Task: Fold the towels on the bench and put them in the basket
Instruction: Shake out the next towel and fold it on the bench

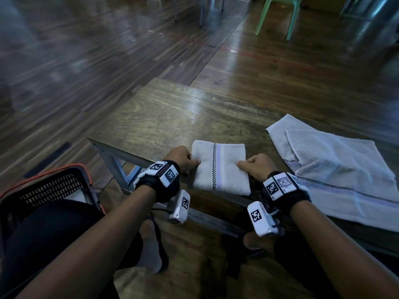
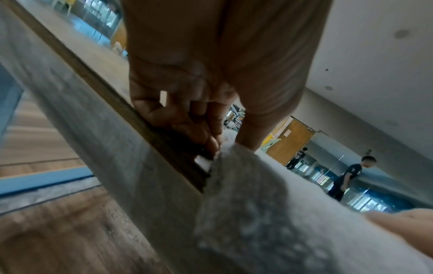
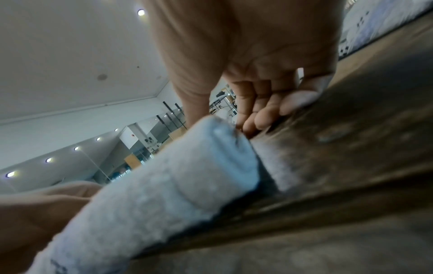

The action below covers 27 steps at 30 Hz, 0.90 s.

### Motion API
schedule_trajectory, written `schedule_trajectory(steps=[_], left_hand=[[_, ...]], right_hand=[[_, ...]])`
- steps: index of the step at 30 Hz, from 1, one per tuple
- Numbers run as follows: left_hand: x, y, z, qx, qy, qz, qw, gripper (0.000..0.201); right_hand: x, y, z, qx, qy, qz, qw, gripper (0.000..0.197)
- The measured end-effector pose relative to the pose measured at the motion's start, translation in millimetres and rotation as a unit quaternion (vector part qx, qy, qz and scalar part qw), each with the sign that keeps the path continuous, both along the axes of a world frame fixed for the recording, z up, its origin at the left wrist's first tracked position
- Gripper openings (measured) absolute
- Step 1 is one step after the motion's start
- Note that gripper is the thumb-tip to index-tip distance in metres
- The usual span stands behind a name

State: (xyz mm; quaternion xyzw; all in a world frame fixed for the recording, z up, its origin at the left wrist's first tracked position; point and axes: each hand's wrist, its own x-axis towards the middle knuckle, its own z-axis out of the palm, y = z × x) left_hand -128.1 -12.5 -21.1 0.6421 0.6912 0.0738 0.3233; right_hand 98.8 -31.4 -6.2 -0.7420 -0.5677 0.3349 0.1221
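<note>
The bench (image 1: 164, 117) is taking up most of the view, with a loose towel (image 1: 336, 169) lying spread on its right end. The basket (image 1: 49, 186) is sitting on the floor to the left. A folded towel (image 1: 220, 167) is lying at the bench's near edge, with the left hand (image 1: 181, 157) pinching its left side and the right hand (image 1: 257, 166) pinching its right side.
</note>
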Motion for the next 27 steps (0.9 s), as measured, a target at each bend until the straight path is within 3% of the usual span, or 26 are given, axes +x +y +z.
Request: schedule_trajectory(steps=[5,9,12,15,18,21,27], left_hand=[[6,-7,5,0.003,-0.03,0.018,0.999,0.041],[6,-10,10,0.009,-0.131,0.058,0.99,0.037],[6,-17,10,-0.002,-0.207,0.086,0.975,0.035],[10,-33,10,-0.022,-0.286,0.143,0.947,0.007],[13,-51,15,-0.066,-0.357,0.176,0.915,0.02],[12,-68,30,-0.058,-0.394,0.179,0.899,0.012],[12,-103,93,0.016,-0.406,0.142,0.903,0.025]], right_hand=[[-7,4,6,-0.013,0.05,-0.024,0.998,0.044],[-9,2,10,-0.03,0.149,-0.062,0.987,0.013],[-10,-3,18,-0.059,0.198,-0.107,0.973,0.022],[-8,-13,28,-0.085,0.221,-0.116,0.965,0.019],[-8,-29,45,-0.074,0.25,-0.12,0.958,0.003],[-7,-51,61,-0.053,0.282,-0.111,0.951,0.007],[-9,-100,113,0.018,0.305,-0.087,0.948,0.008]])
